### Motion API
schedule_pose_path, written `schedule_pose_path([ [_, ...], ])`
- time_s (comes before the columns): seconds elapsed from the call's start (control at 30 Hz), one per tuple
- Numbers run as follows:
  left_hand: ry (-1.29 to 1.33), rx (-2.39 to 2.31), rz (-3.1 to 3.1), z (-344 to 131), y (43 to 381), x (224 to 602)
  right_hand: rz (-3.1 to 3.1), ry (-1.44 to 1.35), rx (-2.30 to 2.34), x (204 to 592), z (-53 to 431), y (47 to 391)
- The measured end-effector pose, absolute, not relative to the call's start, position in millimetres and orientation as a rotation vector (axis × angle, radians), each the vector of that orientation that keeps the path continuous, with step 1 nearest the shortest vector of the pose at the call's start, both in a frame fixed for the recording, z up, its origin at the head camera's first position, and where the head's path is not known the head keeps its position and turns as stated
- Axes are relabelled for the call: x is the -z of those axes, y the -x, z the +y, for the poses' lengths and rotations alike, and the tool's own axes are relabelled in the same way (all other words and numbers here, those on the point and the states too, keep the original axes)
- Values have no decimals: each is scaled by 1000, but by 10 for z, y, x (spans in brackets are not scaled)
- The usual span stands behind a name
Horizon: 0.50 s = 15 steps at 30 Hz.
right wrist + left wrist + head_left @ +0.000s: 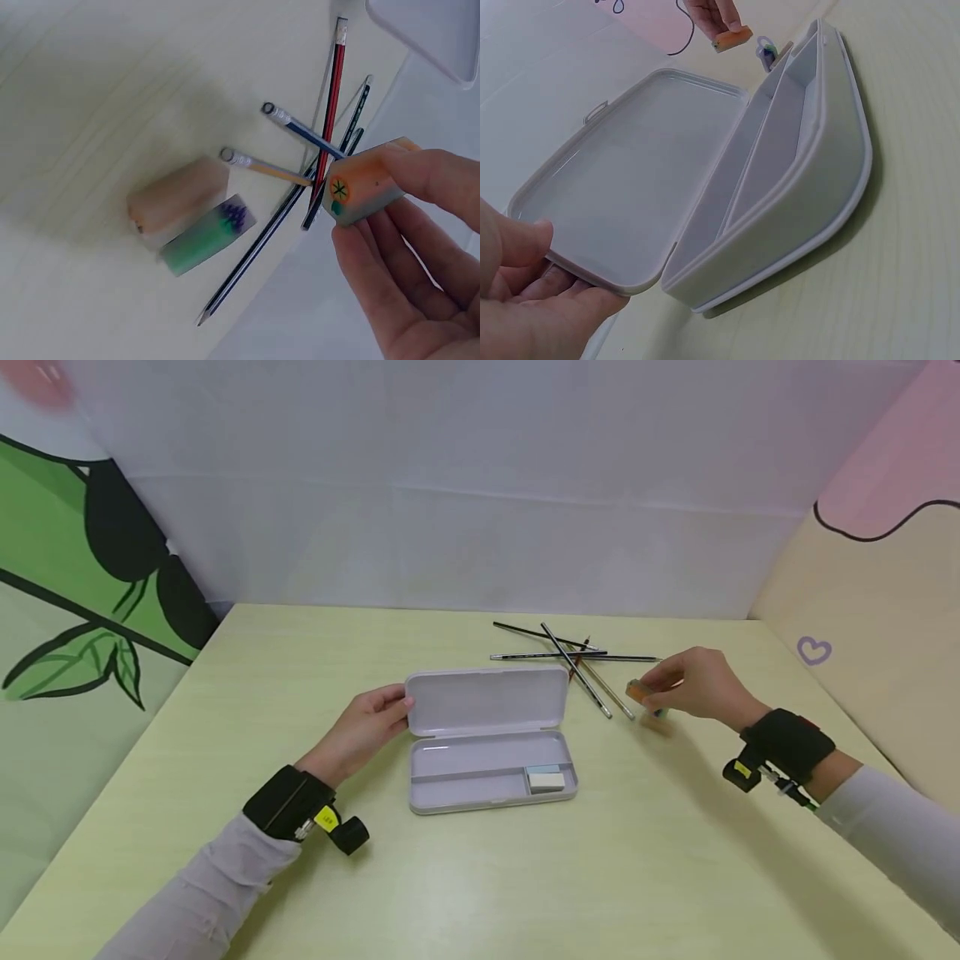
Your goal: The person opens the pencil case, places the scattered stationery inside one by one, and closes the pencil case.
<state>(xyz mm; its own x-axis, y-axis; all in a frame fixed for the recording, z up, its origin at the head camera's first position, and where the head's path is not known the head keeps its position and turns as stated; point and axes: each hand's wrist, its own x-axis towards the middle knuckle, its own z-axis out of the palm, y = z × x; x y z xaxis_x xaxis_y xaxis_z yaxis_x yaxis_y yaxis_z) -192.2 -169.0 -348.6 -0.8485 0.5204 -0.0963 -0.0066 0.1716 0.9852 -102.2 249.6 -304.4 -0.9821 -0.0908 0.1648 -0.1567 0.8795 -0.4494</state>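
An open pale pencil case (461, 764) lies on the table, its lid (487, 702) raised at the back. My left hand (367, 727) pinches the lid's left edge, thumb on the inner face and fingers behind. Off to the right, my right hand (693, 685) holds an orange eraser (367, 184) with a fruit-slice print between thumb and fingers, above the table. Below it lie a green eraser (206, 236) with a purple grape print and a brown block (180, 195). A white eraser (546, 782) sits in the case's small front right compartment.
Several pencils lie crossed in a loose pile behind and right of the case, among them a red-and-black pencil (330, 105) and a gold pencil (607, 685). A pale wall (480, 543) stands behind the table (465, 893), with printed panels at both sides.
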Motion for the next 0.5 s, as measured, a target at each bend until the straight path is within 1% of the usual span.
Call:
schedule_pose_path([
  [0.2, -496, -1731, 2036, -1703, 1923, 3493, -2930, -357, -773, 3013, 2220, 1137],
  [0.5, -507, -1740, 2027, -1696, 1928, 3511, -2938, -546, -911, 2919, 1753, 1156],
])
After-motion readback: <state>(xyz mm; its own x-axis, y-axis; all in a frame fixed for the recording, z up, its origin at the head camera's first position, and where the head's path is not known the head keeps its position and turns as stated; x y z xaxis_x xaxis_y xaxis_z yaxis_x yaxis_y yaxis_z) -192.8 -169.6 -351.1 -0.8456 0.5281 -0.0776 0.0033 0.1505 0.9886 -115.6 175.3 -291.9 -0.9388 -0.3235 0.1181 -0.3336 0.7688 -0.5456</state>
